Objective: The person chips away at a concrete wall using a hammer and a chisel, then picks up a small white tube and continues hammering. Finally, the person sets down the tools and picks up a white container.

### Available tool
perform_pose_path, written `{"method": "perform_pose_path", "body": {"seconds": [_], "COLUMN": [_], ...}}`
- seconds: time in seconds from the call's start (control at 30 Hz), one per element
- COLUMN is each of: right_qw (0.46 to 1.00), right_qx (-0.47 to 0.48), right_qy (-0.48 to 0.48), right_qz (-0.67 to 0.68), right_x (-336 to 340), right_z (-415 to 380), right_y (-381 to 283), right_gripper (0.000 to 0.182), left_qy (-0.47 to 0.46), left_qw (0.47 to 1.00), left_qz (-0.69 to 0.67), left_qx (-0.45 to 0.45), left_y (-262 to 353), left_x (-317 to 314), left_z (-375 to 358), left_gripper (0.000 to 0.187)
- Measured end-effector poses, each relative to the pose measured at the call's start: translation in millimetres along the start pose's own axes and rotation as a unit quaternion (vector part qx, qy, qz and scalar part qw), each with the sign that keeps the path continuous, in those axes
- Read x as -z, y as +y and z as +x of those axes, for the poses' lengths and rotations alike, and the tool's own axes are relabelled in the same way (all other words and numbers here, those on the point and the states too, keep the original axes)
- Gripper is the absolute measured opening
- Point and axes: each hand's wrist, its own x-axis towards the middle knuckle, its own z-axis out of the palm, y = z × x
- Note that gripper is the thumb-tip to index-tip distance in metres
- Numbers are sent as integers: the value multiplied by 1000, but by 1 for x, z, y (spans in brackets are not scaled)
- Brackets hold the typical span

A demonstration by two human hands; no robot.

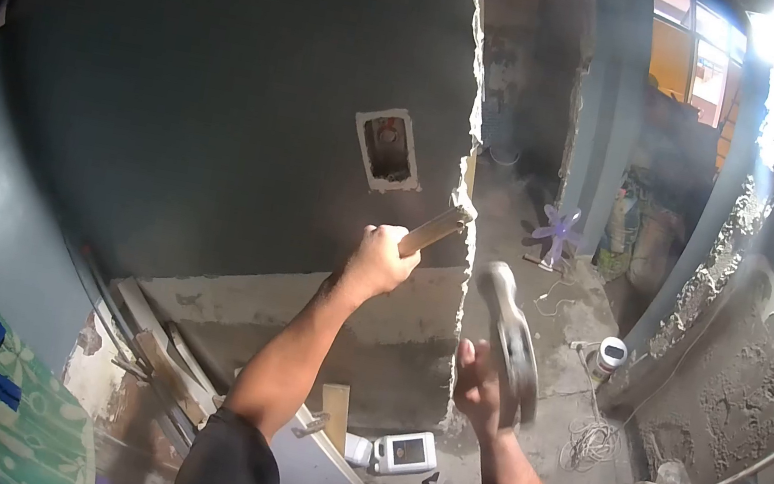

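My left hand (381, 264) is closed around a flat, tan, wood-like strip (433, 231). The strip's far end touches the broken, plaster-crusted edge (463, 193) of the dark grey wall (229, 85). Lower and to the right, my right hand (482, 391) is closed on a hammer (515, 338), its metal head blurred by motion. The hammer is apart from the strip, on the other side of the wall edge, and its handle is mostly hidden by my hand. Left of the edge, a rectangular box opening (388, 149) is cut into the wall.
A white jug (404, 453) stands below the wall. Wooden boards (156, 357) lean at the lower left, near a green patterned cloth (18, 396). Right of the wall are a coiled cable (590, 445), a white container (610, 353) and a purple flower-shaped object (559, 231).
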Motion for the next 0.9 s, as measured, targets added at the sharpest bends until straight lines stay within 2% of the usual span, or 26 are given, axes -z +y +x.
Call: {"method": "perform_pose_path", "body": {"seconds": [0.03,0.07,0.1,0.17,0.2,0.23,0.3,0.33,0.37,0.43,0.47,0.5,0.57,0.6,0.63,0.7,0.73,0.77,0.8,0.83,0.9], "right_qw": [990,984,971,917,919,974,983,969,993,996,998,998,988,996,994,928,914,959,988,981,962], "right_qx": [110,141,87,199,201,112,160,-178,-107,-69,-40,-40,-108,82,29,169,196,152,-2,-152,-231], "right_qy": [44,107,109,161,186,147,6,-130,-42,-15,-32,-29,-67,29,27,152,174,125,23,-79,-113], "right_qz": [-71,16,193,305,284,129,-86,113,38,48,33,30,88,9,106,296,309,203,152,95,94], "right_x": [12,-3,4,0,-8,-12,-41,-45,-33,-27,-26,-21,-3,-1,-14,-8,-13,-12,-17,-24,-34], "right_z": [10,9,7,24,24,11,-3,-17,-8,-15,-24,-25,-18,-8,-30,17,21,19,15,13,8], "right_y": [-16,-4,-13,-27,-22,-5,72,87,61,38,40,40,16,8,36,-22,-22,-11,9,30,48], "right_gripper": [23,29,30,31,25,13,6,12,13,19,19,19,10,10,17,22,24,15,9,5,8], "left_qy": [2,-10,-21,-19,-18,-18,-23,-8,-5,-5,-9,-10,-31,-22,-20,-31,-32,-19,-10,-12,-27], "left_qw": [1000,1000,999,999,1000,1000,999,1000,1000,1000,1000,1000,999,1000,1000,999,999,1000,1000,1000,999], "left_qz": [0,-7,-13,-9,-5,-4,-18,-3,0,14,3,2,-6,-4,-4,-4,-4,-13,-23,-24,-28], "left_qx": [-3,13,30,26,20,21,32,25,21,-18,0,-4,35,17,18,17,18,5,-7,-6,36], "left_y": [4,8,9,7,6,6,7,4,0,0,3,9,11,9,8,7,5,2,0,-1,-3], "left_x": [2,5,6,6,6,6,5,2,2,4,4,5,8,7,7,8,7,6,2,0,-5], "left_z": [2,0,-2,-1,-1,1,0,0,0,3,0,1,0,0,2,2,3,4,1,3,8], "left_gripper": [25,25,25,25,24,24,24,24,24,23,24,24,23,24,24,23,23,25,27,27,27]}}
